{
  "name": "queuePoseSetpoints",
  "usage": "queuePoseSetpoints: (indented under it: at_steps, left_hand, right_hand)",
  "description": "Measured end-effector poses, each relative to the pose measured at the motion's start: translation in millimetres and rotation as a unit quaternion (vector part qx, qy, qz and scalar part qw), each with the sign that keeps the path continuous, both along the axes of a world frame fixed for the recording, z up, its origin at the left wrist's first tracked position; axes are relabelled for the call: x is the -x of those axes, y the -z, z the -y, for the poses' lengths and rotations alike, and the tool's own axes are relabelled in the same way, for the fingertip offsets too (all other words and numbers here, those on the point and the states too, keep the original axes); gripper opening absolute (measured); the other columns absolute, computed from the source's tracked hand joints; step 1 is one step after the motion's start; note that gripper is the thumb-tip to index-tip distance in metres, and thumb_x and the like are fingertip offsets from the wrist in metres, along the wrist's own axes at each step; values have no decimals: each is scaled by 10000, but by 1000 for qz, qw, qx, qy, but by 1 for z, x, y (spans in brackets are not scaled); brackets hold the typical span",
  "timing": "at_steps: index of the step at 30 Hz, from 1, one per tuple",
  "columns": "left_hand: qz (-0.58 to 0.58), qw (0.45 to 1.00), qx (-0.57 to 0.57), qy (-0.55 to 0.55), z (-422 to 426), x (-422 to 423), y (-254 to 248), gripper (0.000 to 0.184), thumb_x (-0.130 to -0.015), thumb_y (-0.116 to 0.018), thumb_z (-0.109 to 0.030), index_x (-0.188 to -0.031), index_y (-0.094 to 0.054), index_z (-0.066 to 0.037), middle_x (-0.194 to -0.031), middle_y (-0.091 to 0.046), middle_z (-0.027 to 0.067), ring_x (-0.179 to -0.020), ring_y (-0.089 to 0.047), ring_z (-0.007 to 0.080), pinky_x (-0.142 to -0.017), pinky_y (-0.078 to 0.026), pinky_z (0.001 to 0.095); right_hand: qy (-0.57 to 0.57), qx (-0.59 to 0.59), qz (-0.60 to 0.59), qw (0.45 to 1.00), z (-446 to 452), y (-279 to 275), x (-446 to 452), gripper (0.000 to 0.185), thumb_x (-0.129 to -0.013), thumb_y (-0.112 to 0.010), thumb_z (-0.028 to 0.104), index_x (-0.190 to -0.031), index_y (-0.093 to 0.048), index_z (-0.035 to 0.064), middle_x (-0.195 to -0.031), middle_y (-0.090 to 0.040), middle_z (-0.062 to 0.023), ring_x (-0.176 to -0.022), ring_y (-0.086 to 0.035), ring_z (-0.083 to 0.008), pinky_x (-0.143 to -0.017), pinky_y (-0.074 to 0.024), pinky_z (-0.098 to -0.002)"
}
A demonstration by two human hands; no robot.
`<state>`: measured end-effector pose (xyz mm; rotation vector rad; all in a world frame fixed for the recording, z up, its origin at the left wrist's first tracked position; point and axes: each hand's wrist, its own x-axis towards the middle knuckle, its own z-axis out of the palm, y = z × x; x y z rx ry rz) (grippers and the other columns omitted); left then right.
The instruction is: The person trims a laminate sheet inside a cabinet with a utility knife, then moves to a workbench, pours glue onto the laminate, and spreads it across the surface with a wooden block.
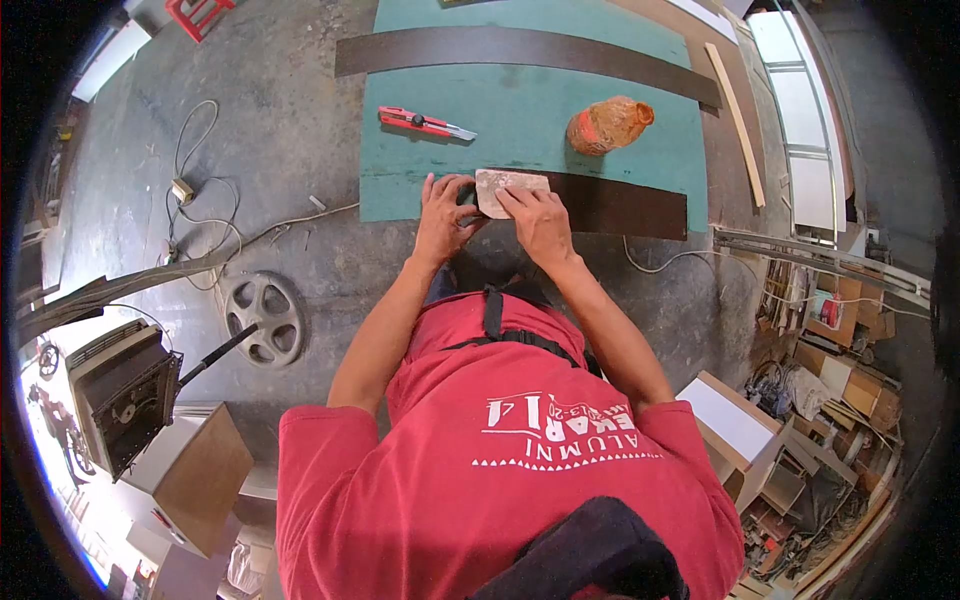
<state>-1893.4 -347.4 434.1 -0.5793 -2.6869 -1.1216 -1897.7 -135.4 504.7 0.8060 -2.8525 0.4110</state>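
A pale, worn rectangular block (490, 183) rests on the left end of a dark brown strip (630, 206), along the near edge of a green board (530, 110). My right hand (540, 222) is closed on the block, its fingertips pressing on the top. Thumb and curled fingers of my left hand (443, 218) close at the strip's left end, beside the block; their exact contact is partly hidden. Beyond my hands lie a red utility knife (420, 123) with its blade out and an orange-brown stained plastic bottle (600, 127).
A long curved dark strip (520, 47) crosses the far part of the board. At right lies a thin wooden stick (735, 125). Cables (215, 225) and a round metal base (264, 320) are on the floor at left. Wood scraps (815, 460) pile up at right.
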Motion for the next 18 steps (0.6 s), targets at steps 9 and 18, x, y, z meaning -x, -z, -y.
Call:
queuePoseSetpoints:
  at_steps: [9,18]
  left_hand:
    - [-1,1000,-5,-5,0,0,5,183,-732,-863,-252,-904,-806,-228,-1249,-605,14,-1267,-521,278,-1218,-214,602]
    - [22,999,-14,24,6,3,-2,214,-770,-835,-197,-983,-809,-202,-1251,-625,45,-1254,-548,292,-1211,-238,598]
  right_hand:
    - [18,2,-4,1000,2,-11,-3,355,-872,-604,77,-1206,-721,102,-1165,-721,-76,-1017,-683,-295,-837,-526,-425]
    - [81,24,7,996,-30,-14,18,311,-864,-581,25,-1131,-718,107,-1033,-739,-94,-889,-695,-329,-776,-528,-450]
